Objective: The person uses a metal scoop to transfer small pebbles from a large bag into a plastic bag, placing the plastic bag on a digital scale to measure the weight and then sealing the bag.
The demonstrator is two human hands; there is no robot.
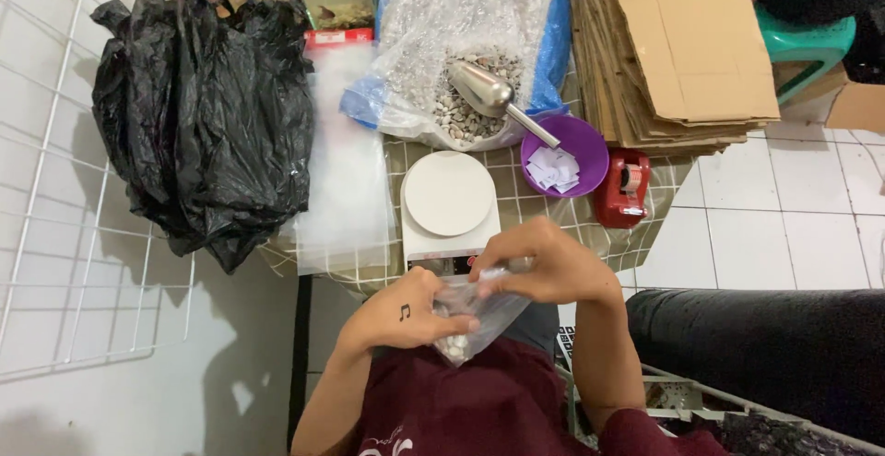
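Note:
A small clear plastic bag (472,319) with pebbles in its bottom hangs between my two hands, close to my chest. My left hand (406,311) grips its left side, thumb across the plastic. My right hand (544,258) pinches the bag's top edge from the right. Just beyond my hands a white kitchen scale (449,196) with a round plate sits on the checked tabletop (590,225). Behind it lies a large open sack of pebbles (466,41) with a metal scoop (489,94) resting in it.
A purple bowl (564,156) of paper slips and a red tape dispenser (623,189) stand right of the scale. Flat clear bags (346,179) lie to its left. A black plastic bag (207,115) hangs at the left, and stacked cardboard (678,46) sits at the back right.

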